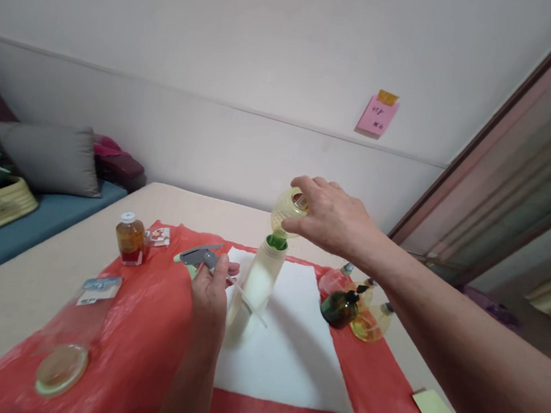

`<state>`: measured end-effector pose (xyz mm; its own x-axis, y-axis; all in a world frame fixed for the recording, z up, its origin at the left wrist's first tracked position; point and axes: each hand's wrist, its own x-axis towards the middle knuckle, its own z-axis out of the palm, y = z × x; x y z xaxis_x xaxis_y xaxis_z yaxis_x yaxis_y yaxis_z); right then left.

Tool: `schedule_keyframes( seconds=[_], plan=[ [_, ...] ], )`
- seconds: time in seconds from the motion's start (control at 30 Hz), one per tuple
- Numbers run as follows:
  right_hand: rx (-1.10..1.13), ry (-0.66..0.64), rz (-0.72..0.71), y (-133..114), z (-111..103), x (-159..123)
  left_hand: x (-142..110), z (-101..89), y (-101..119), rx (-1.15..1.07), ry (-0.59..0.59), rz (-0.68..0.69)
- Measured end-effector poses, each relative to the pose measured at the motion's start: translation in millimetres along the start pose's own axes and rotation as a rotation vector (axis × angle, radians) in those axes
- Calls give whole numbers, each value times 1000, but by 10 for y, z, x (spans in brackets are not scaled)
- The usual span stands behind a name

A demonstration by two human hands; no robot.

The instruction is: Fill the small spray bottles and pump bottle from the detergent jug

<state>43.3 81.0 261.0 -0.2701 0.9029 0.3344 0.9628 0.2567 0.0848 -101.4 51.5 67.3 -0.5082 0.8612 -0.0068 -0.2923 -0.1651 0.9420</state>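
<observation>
Bottle (281,211), round and tinted yellow, is tipped neck-down at the mouth of a tall pale container (263,275), which shows green inside its rim. The right hand (332,215) has it pinched between thumb and fingers. The tall container stands on a white sheet (301,350), itself laid over red plastic (140,330) on a beige surface (195,205).

Left of the container, the left hand (212,292) is curled round a grey spray head (205,256), thumb and fingers closed on it. Its thin tube (256,316) slants down across the front of the container (whether that hand also touches the container, I cannot tell).

At the right edge of the white sheet sits a cluster of at least 3 small bottles: 1 pink (334,283), 1 dark green (339,309) and 1 yellow (371,324). Over on the left are a white-capped amber jar (129,243), a small packet (159,237) just beside it, a clear bag with a printed label (102,286), and a round lid (62,370) nearest the viewer.
</observation>
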Motion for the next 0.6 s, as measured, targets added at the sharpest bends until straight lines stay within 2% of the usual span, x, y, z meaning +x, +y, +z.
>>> schedule_keyframes(
  seconds=[0.23, 0.47, 0.53, 0.6],
  plan=[
    [39, 28, 11, -12, 40, -97, 18, -15, -50, 4, -3, 20],
    [120, 144, -47, 114, 244, -297, 14, -18, -39, 21, -3, 22],
    [256, 188, 4, 197, 336, -434, 8, -4, -26, 10, 5, 8],
    [441, 284, 153, 291, 483, -627, 6, 7, -30, 0, 8, -6]
  ],
)
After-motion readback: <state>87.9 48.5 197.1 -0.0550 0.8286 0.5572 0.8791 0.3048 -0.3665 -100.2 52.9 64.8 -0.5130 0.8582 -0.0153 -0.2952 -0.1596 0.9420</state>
